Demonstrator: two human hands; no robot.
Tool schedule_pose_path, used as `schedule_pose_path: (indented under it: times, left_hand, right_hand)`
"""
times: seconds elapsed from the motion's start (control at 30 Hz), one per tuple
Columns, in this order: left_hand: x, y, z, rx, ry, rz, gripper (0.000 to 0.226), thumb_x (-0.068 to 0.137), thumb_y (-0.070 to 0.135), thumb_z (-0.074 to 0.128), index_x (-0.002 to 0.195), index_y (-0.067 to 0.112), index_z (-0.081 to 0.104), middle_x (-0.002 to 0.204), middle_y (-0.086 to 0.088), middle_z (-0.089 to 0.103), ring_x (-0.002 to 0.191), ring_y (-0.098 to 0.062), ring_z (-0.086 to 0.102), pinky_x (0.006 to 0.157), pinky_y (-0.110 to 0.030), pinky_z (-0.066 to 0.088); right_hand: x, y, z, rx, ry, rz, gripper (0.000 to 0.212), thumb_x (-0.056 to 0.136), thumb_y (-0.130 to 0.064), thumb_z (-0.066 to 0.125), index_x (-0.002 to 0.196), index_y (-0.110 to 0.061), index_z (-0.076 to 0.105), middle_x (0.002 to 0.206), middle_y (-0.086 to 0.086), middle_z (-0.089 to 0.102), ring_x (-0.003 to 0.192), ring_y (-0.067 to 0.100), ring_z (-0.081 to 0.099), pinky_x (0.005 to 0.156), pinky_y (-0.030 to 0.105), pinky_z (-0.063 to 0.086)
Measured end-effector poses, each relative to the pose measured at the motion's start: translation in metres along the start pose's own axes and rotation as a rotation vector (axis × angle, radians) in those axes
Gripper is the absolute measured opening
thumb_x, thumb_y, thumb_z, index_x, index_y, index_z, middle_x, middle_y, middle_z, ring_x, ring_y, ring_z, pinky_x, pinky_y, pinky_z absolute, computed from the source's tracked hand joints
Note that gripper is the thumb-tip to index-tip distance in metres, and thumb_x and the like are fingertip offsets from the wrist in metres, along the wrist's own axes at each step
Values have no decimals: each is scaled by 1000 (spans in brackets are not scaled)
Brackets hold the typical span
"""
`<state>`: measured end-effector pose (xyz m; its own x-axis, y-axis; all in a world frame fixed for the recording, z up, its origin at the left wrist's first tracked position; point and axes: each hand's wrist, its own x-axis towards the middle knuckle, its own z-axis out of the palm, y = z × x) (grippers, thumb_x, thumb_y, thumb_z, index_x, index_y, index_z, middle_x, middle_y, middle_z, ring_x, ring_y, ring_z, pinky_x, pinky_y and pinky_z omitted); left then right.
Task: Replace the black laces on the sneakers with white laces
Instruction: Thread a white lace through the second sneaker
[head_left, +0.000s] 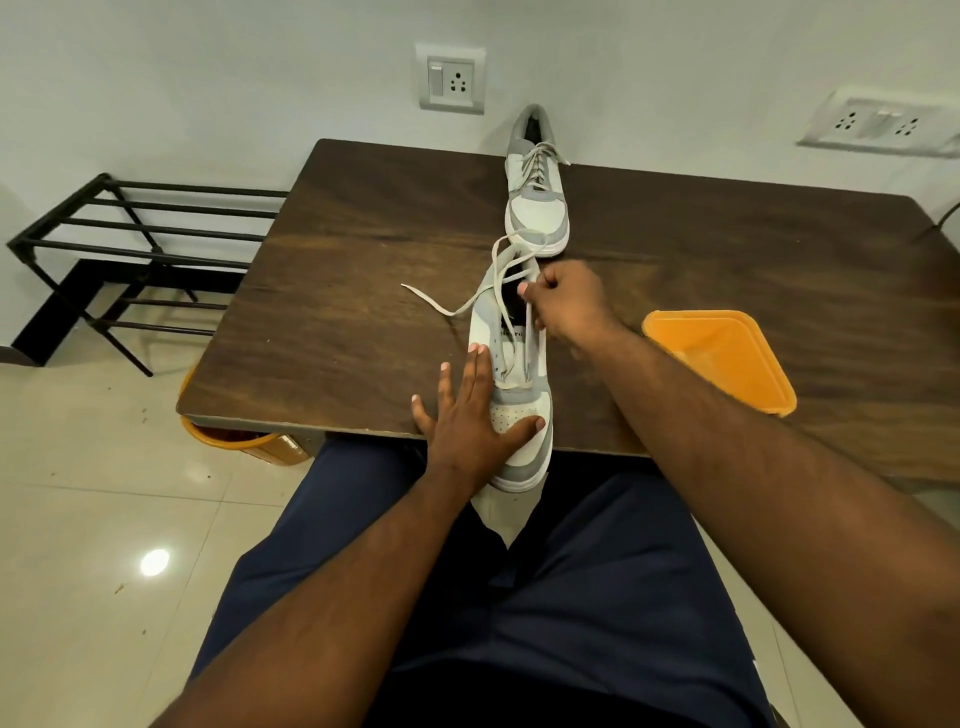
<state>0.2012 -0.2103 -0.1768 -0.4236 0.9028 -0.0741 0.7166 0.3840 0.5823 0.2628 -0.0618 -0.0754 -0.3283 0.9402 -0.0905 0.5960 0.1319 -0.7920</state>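
A white and grey sneaker (524, 410) lies at the table's near edge, toe toward me. My left hand (470, 415) rests flat on its toe and left side, fingers spread. My right hand (569, 301) pinches the white lace (467, 306) near the sneaker's tongue. One lace end trails loose to the left on the table, and another loops up toward the far shoe. A second white and grey sneaker (537, 202) stands at the table's far edge, laced in white. No black lace is in view.
The dark wooden table (337, 291) stands against a white wall. An orange lid (722, 358) lies to the right of my right arm. An orange bin (249, 441) sits under the table's left corner. A black metal rack (130, 249) stands at the left.
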Motion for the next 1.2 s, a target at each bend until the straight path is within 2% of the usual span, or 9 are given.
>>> schedule_pose_path:
  times: [0.17, 0.27, 0.37, 0.5, 0.7, 0.87, 0.97, 1.03, 1.2]
  left_hand:
    - [-1, 2, 2, -15, -1, -18, 105, 79, 77, 49, 153, 37, -13, 161, 22, -12, 151, -21, -7, 113, -64, -6]
    - [-1, 1, -1, 14, -3, -19, 105, 78, 80, 46, 153, 38, -14, 161, 22, -13, 151, -23, -7, 113, -64, -6]
    - [1, 0, -1, 14, -21, -36, 107, 76, 83, 45, 152, 39, -15, 161, 23, -13, 151, -24, -9, 113, -64, -7]
    - [0, 0, 0, 12, -7, -38, 106, 75, 85, 43, 153, 39, -13, 160, 24, -13, 151, -23, -8, 113, -64, -7]
    - [-2, 0, -2, 3, -6, -34, 105, 75, 84, 42, 154, 38, -11, 161, 22, -10, 151, -24, -7, 112, -64, -8]
    - [-2, 1, -4, 15, -20, -34, 106, 75, 84, 43, 153, 39, -13, 161, 22, -11, 151, -24, -8, 112, -64, -8]
    - [0, 2, -5, 29, -30, -46, 106, 75, 84, 43, 153, 38, -13, 161, 22, -11, 151, -23, -9, 113, -63, -8]
    - [-1, 4, -6, 1, -6, -48, 105, 75, 82, 47, 154, 37, -6, 162, 20, -7, 151, -21, -7, 114, -61, -2]
    - [0, 25, -30, -550, 259, 143, 66, 88, 61, 54, 148, 42, 33, 148, 10, 44, 139, -11, 34, 113, -43, 27]
  right_hand:
    - [12, -4, -7, -87, 36, -99, 32, 89, -25, 67, 62, -13, 55, 60, 2, 56, 64, 26, 60, 72, 48, 56]
    - [1, -4, -6, -78, 1, -140, 19, 84, -25, 74, 90, -13, 60, 79, -2, 57, 72, 14, 54, 75, 42, 55]
    - [-16, -1, -8, -155, 67, -286, 37, 81, -27, 76, 111, -19, 55, 102, -3, 50, 88, 12, 52, 74, 29, 49]
    - [-28, 4, -1, -502, -36, -465, 18, 90, -28, 64, 107, -22, 71, 120, -1, 51, 116, 22, 46, 97, 37, 43]
    - [-14, -3, 13, -894, -57, -295, 27, 88, -38, 60, 106, -20, 70, 155, 6, 27, 144, 32, 15, 115, 55, 18]
    - [-4, -3, 21, -383, -161, -65, 9, 82, -22, 66, 79, -28, 71, 158, -3, 26, 146, 34, 14, 116, 56, 16]
    - [-18, -13, 10, 158, 36, -29, 15, 78, -24, 71, 63, -24, 69, 103, 0, 68, 98, 20, 63, 90, 44, 51]
    - [-33, -26, -5, 387, 38, -44, 17, 86, -18, 69, 69, -17, 68, 78, 0, 65, 71, 9, 62, 72, 29, 54]
    - [-64, -43, -24, 633, 4, -87, 23, 86, -15, 71, 72, 1, 64, 91, 6, 62, 88, 9, 61, 82, 24, 51]
